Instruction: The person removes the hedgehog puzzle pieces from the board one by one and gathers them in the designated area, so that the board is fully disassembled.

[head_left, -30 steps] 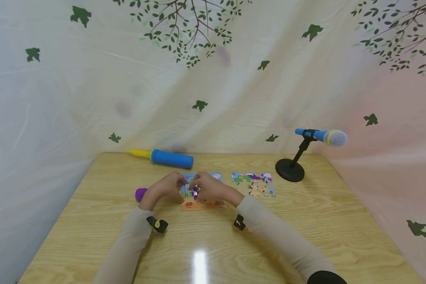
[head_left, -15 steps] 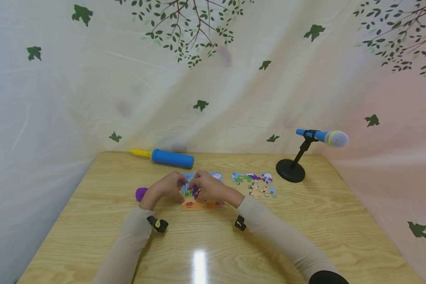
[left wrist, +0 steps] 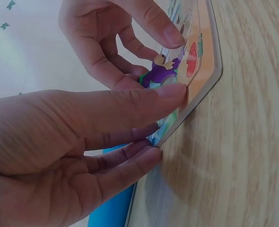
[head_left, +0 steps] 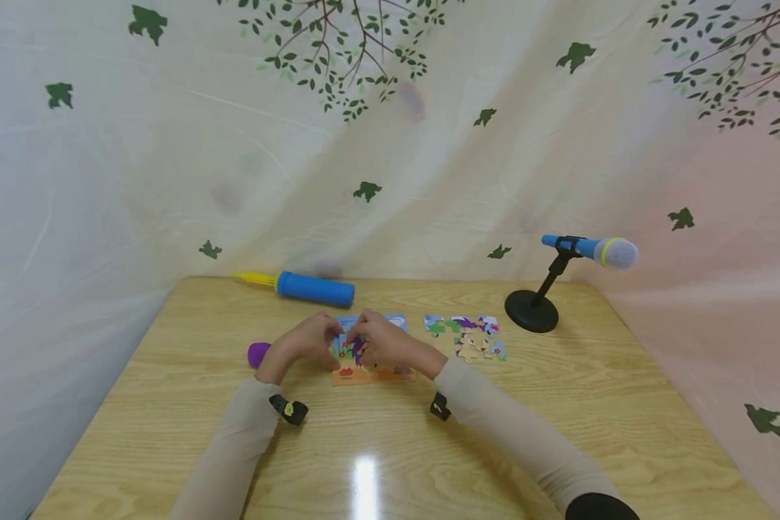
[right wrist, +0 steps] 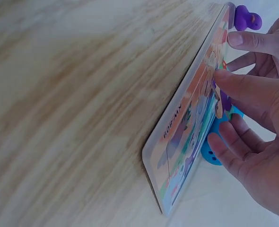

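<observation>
The only writing to be found is a short dark code [right wrist: 172, 121] on the orange border of the board [head_left: 356, 377], seen from the right wrist; its digits look like 608, with a dash and letters too blurred to read for certain. Small dark marks also sit beside a red shape on that border in the left wrist view, too small to read.

The person's right hand [head_left: 386, 343] pinches a purple and tan piece [right wrist: 219, 104] between thumb and fingers, tilted up over the board; whether its lower edge touches the surface cannot be told. The other fingers of that hand spread loosely apart. The left hand [head_left: 308, 339] is relaxed and slightly bent, the thumb lying over the board near its left edge and fingertips against that edge; thumb and fingers are well apart.

The board lies flat on the desk [head_left: 364, 426], beneath and between the two hands. To its right lies a group of loose pieces [head_left: 473, 344], some joined or touching. A purple toy [head_left: 258, 354] sits just beside the left wrist. Behind the board lies a blue pump [head_left: 315, 289] with a yellow nozzle; at the far right a blue microphone [head_left: 583, 248] is clipped on a black stand [head_left: 531, 312].
</observation>
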Demonstrator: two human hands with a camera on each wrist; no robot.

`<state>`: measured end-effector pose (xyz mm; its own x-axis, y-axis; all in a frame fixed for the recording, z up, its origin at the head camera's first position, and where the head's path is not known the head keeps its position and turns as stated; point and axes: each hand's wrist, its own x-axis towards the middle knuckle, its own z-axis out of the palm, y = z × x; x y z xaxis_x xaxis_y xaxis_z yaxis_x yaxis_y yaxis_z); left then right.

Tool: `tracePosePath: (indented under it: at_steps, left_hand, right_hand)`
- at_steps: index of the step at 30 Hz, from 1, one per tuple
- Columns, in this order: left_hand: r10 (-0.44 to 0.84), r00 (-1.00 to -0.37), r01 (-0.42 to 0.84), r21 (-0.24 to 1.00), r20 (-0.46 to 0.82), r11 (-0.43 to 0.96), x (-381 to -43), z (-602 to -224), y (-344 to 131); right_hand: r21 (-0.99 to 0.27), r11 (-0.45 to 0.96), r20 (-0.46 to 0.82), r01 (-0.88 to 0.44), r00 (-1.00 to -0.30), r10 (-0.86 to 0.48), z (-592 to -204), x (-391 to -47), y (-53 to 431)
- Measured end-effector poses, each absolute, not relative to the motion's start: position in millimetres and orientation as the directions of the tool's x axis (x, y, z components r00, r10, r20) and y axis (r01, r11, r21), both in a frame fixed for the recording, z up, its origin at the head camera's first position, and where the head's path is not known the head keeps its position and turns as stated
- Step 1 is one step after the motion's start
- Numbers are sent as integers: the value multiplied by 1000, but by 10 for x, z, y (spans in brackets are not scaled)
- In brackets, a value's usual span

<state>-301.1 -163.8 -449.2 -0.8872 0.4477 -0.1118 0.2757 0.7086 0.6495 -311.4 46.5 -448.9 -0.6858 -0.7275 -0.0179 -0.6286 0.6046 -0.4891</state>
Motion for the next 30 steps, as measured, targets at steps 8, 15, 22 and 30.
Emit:
tracePosePath:
  at_steps: [8,15,22,30]
  left_hand:
    - [415,-904,272,612,-103,743,-2993,-4480,-1599]
    - [406,-908,263,610,-105,747,-2964,-4473,-1569]
    - [411,-907,276,611,-91,742,-2960,-4476,-1575]
    - [403,-911,269,615,-88,741,-2962,-4467,-1584]
  right_hand:
    - [-500,574,-29,-649,-650,-759,-4501,-3172,462]
    - [-423,575,-42,-700,-619,-785,-4496,-3197,444]
    - [-394,593,-65,-703,-622,-780,-4448,-3220,414]
    - [-408,584,-72,-702,-613,-787,-4419,-3243,384]
